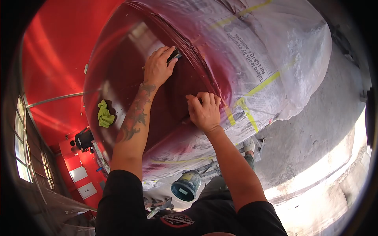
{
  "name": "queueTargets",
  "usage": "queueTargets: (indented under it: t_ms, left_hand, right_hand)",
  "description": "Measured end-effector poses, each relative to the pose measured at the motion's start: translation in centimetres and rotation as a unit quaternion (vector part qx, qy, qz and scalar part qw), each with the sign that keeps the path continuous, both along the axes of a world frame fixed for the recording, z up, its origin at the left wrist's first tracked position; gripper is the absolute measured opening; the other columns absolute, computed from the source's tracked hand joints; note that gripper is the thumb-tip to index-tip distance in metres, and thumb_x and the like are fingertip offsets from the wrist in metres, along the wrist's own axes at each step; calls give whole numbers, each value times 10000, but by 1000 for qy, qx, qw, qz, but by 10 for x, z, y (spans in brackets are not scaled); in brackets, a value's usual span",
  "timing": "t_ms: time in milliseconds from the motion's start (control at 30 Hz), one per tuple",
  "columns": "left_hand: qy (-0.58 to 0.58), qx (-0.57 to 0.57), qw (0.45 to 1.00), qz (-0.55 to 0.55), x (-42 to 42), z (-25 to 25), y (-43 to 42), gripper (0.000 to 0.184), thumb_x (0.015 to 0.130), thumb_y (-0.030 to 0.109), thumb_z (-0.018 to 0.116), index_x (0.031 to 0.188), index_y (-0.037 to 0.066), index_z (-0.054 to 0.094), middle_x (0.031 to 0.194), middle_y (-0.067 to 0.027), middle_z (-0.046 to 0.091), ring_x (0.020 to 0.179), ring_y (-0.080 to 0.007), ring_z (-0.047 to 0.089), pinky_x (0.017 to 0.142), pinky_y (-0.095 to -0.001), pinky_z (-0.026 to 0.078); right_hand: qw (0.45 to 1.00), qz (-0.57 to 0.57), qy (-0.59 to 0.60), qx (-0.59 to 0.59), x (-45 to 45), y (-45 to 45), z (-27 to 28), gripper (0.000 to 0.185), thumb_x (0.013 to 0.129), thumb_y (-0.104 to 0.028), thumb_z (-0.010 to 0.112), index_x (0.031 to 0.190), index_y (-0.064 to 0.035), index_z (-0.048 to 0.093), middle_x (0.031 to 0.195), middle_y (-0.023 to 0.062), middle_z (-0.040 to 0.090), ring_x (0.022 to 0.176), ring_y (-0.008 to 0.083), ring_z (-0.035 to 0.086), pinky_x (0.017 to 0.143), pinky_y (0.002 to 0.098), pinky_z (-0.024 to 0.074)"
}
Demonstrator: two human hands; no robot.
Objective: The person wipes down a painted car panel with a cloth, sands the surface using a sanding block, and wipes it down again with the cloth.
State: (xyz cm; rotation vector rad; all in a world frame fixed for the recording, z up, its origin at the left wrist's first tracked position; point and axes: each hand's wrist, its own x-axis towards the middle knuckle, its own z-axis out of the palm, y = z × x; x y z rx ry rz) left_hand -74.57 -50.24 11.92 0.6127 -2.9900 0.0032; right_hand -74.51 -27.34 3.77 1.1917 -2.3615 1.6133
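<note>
My left hand (158, 66) is closed over a small dark sanding block (173, 56) and presses it on a glossy dark red car panel (165, 94). The palm and fingers hide most of the block. Lower and to the right, my right hand (204, 111) rests at the panel's edge with its fingers curled in. Whether anything is between those fingers is hidden. Beside them runs the edge of the masking, clear plastic and newspaper (246, 55) held by yellow tape (264, 83). A crumpled lime-green cloth (105, 115) lies on the panel, left of my left forearm.
A dark bucket (186, 185) stands below the panel, near my legs. Red walls (51, 55) rise at the left, with a red cabinet (73, 162) lower down. Grey concrete floor (303, 141) stretches to the right, sunlit in its lower part.
</note>
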Motion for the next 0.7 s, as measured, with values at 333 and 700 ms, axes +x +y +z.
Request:
queueTargets:
  t_ms: [333,700]
  left_hand:
    - [12,-65,998,11,-8,-4,-4,427,916,259,724,1318,129,666,1249,-36,676,1138,-255,629,947,-448,481]
    - [-6,-73,997,31,-7,-5,1,415,918,243,715,1320,153,664,1274,-24,665,1154,-263,637,926,-441,470]
  right_hand:
    - [1000,-3,-3,-6,0,-1,0,294,831,-152,748,1109,-221,684,963,12,536,888,231,548,824,419,405]
    - [1000,-2,-4,-7,0,-1,-1,270,848,-170,732,1108,-214,677,968,13,540,901,227,551,822,420,406]
